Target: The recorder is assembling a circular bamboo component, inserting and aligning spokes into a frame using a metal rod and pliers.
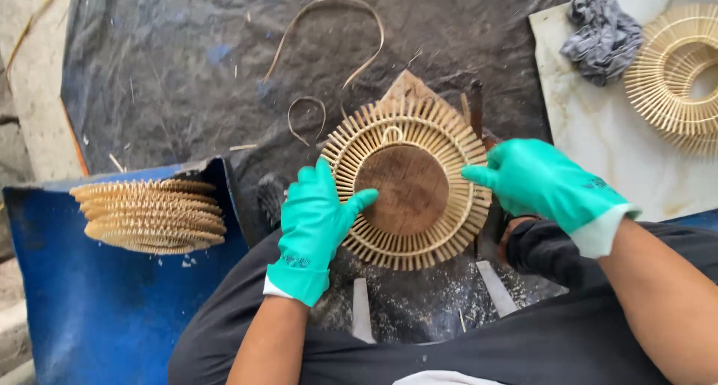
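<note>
A round woven bamboo ring (407, 123) of radial slats lies over a round wooden block (404, 187) in front of me. My left hand (318, 224), in a green rubber glove, grips the ring's lower left rim, thumb resting on the wood. My right hand (546, 179), also gloved in green, holds the ring's right rim with fingers pointing left. Both hands touch the same ring.
A stack of finished bamboo rings (149, 214) sits on a blue container (97, 310) at left. Another ring (677, 74) and a grey cloth (602, 33) lie on a pale slab (598, 153) at upper right. Curled bamboo strips (329, 26) lie on the dark tarp; sawdust below.
</note>
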